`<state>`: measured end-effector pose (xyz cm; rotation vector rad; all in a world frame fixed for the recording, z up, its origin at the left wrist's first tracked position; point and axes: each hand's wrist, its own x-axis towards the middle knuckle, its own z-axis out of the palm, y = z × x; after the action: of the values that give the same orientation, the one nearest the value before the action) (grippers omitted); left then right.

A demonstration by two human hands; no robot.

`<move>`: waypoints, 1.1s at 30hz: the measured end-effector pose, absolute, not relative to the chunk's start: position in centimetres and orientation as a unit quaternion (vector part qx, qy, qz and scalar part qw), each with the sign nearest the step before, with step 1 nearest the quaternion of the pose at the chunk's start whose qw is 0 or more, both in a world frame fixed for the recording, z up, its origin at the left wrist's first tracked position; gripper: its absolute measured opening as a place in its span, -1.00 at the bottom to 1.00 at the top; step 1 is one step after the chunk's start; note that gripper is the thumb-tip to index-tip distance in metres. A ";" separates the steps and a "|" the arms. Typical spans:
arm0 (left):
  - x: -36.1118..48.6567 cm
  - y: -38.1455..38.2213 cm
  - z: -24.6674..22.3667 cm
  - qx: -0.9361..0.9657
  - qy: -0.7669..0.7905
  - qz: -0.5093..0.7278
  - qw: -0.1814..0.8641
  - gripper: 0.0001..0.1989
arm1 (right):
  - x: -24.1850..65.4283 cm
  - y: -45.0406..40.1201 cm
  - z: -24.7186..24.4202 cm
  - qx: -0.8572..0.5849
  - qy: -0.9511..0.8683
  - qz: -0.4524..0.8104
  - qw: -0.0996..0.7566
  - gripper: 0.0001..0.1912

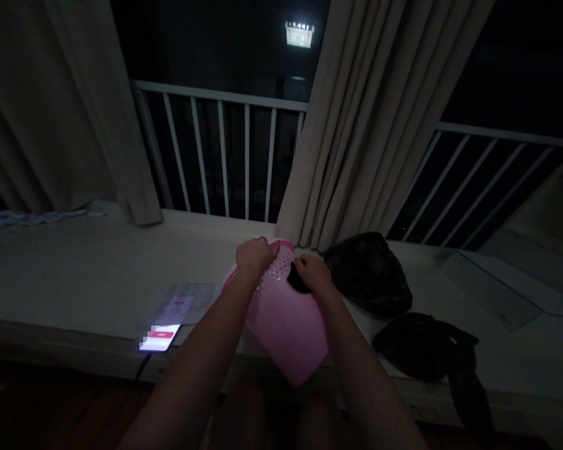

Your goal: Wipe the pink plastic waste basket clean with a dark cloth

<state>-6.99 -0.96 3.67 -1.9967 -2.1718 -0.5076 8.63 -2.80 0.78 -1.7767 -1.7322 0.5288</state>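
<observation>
A pink object with a pale honeycomb-holed part and a curved pink rim (293,334) leans over the front edge of the ledge, its smooth lower part ending in a pointed corner. I cannot make out exactly what it is. My left hand (257,255) is closed on its upper rim, thumb toward the holes. At its right side, my right hand (313,272) is closed around a small black piece (298,280) that lies against the holed part. The dim light hides whether this piece is cloth or plastic.
Black plastic bags (368,272) lie on the right of the pale ledge (65,269). On the left are a lit phone (160,338) with a cable and a printed sheet (182,300). Behind stand curtains (351,125) and a white railing (220,97). A flat pale sheet (492,290) lies far right.
</observation>
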 end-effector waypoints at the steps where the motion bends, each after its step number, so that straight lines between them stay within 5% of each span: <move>1: -7.0 -1.0 3.7 -0.665 -0.723 -0.170 0.075 -0.33 | 8.6 -2.9 1.0 -0.663 -0.670 0.184 0.278 -0.75; 10: -6.9 -1.0 3.7 -0.666 -0.722 -0.171 0.079 -0.34 | 9.0 -3.5 1.7 -0.655 -0.723 0.094 0.199 -0.69; 33: -7.0 -0.8 3.6 -0.670 -0.720 -0.165 0.067 -0.32 | 9.3 -4.2 1.3 -0.667 -0.712 0.033 0.217 -0.71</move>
<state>-7.02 -0.83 3.56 -2.0198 -2.1706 -0.4981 9.32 -4.21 1.31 -1.8483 -1.9720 0.0902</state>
